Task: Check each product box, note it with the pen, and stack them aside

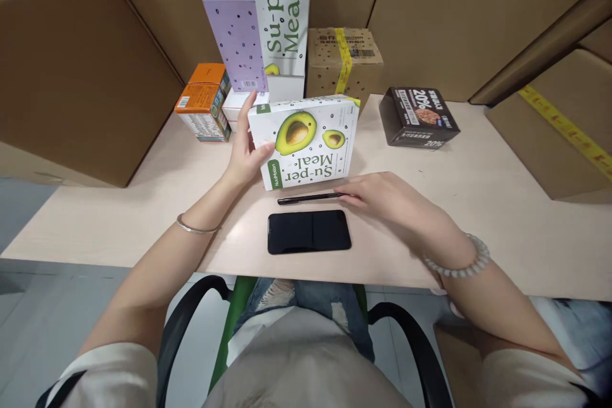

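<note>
My left hand (246, 153) grips the left side of a white "Su-per Meal" box (306, 140) with avocado pictures, which lies tilted on the table (143, 204). My right hand (396, 201) lies on the table with its fingers closed on the end of a black pen (308, 198) that rests just in front of the box. A black phone (308, 231) lies face up near the table's front edge, below the pen.
Behind stand a tall "Su-per Meal" box (282, 6), a purple box (236, 35), an orange box (204, 102), a brown taped carton (343, 58) and a black "20%" box (419, 117). Large cardboard cartons (81, 64) wall in the table.
</note>
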Motion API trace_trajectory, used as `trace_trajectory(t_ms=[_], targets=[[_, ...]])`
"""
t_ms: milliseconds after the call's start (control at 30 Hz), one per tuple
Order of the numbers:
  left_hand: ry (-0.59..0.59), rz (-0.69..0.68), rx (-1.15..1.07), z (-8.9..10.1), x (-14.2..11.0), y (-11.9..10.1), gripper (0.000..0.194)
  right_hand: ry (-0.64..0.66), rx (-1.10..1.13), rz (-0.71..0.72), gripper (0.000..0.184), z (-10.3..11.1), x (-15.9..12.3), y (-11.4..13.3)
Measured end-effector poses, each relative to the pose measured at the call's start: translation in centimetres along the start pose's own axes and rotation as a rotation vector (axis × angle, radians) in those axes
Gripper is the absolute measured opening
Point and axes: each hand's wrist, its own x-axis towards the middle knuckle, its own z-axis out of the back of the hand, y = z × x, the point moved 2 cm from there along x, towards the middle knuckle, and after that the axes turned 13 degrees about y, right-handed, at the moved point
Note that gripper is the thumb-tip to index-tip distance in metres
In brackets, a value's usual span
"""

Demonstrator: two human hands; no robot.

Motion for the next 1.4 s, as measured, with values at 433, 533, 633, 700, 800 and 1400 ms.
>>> trace_trajectory(t_ms=[433,533,633,700,800,1400], targets=[[-0.069,0.011,-0.059,-0.5,0.3,-1.1,0.099,0.097,-0.002,0.162,0.056,-1.4,1.3,2.2],[-0.071,0.003,-0.046,-0.5,0.2,-1.1,0.098,0.114,0.042,0.221,0.08,-2.3,1.4,3.0],[-0.077,0.004,-0.053,-0.5,0.3,-1.2,0.098,0.176,0.067,0.224,0.082,-2.9,1.5,3.4],[-0.078,0.01,-0.057,-0.6,0.3,-1.2,0.098,0.205,0.087,0.228,0.083,-3.0,1.4,3.6],[-0.078,0.023,-0.066,-0.6,0.3,-1.2,0.1,0.221,0.1,0.204,0.08,-2.8,1.3,4.2],[0.03,-0.072,0.132,0.1,0.0,-0.7,0.094,-0.781,0.179,-0.032,0.093,-0.1,-0.5,2.4]])
